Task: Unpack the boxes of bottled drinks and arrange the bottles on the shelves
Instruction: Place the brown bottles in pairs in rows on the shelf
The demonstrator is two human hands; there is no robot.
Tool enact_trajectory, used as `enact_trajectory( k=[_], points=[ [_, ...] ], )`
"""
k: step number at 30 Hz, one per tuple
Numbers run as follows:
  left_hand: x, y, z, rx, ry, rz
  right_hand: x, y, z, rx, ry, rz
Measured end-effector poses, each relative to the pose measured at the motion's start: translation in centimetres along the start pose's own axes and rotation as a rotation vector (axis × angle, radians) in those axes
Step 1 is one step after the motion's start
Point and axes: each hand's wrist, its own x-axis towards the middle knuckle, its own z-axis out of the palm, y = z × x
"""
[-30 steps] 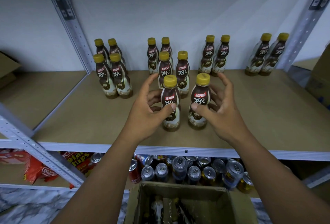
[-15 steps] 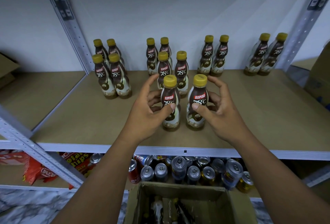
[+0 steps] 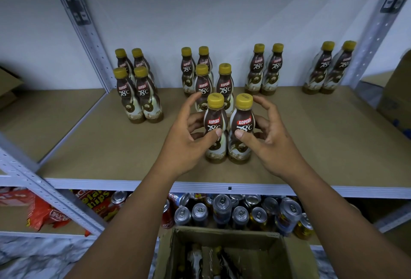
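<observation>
On shelf | 14 bottles | left grip holds one | right grip holds another

box cut off at btm, contents unclear

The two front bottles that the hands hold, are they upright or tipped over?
Upright. The left front bottle and the right front bottle stand on their bases on the shelf, yellow caps up.

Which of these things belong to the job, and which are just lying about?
Job: left hand and right hand, gripping the left front bottle and right front bottle; other shelved bottles; cardboard box; upper shelf.
Lying about: drink cans; snack packets.
</observation>
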Motion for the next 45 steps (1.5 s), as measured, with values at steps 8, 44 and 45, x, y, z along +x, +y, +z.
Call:
enact_trajectory(
  k=[8, 44, 45],
  points=[
    [0.1, 1.0, -0.7, 0.129, -0.072, 0.057, 0.0, -1.4, -0.6, -0.141, 0.035, -0.100],
    [8.4, 1.1, 13.2, 0.360, -0.227, 0.224, 3.2, 2.7, -13.6, -0.404, 0.084, -0.057],
    [8.9, 1.0, 13.6, 0.369, -0.224, 0.227, 3.7, 3.0, -14.0, -0.405, 0.080, -0.060]
  ],
)
